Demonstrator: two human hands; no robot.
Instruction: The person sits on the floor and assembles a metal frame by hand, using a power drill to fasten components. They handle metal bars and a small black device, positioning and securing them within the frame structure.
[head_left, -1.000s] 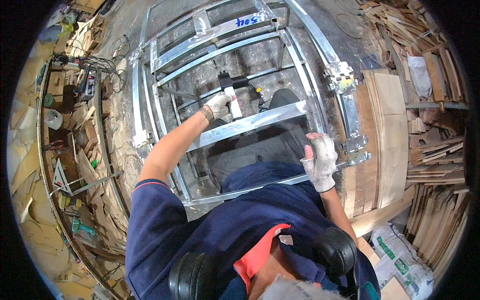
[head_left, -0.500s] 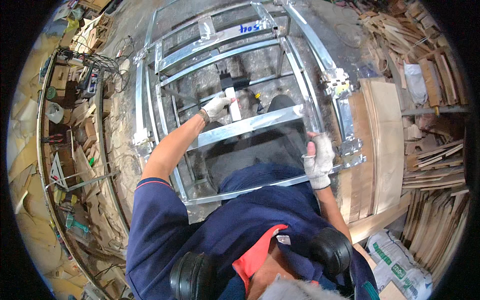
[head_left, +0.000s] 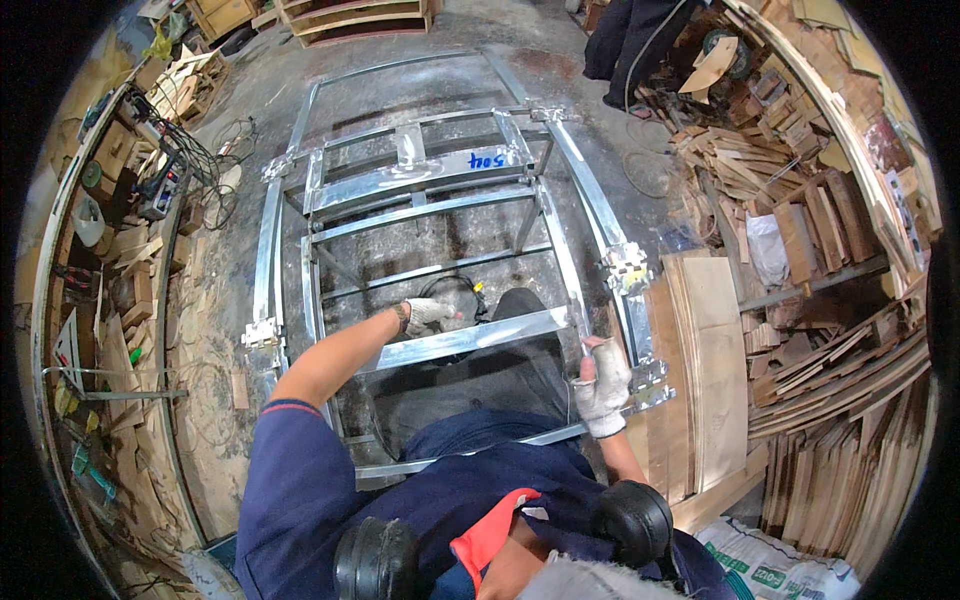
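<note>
A welded metal frame of silvery square tubing surrounds my legs, with blue marks on a far crossbar. My left hand, in a pale fingerless glove, is just beyond the near crossbar, fingers curled; what they hold, if anything, is hidden. Close by, a black cable with a yellow tag loops over the floor. At the frame's right side, my right hand, gloved likewise, has its thumb up and fingers closed around the side tubing.
Stacked boards lie right of the frame, with wood offcuts and a white sack beyond. A cluttered bench runs along the left, with tangled cables. A person's dark trousers show at far right.
The view has shifted, showing more far floor. A white bar with a black end beside my left hand no longer shows. My left hand is nearer the crossbar; my right stays at the frame's side.
</note>
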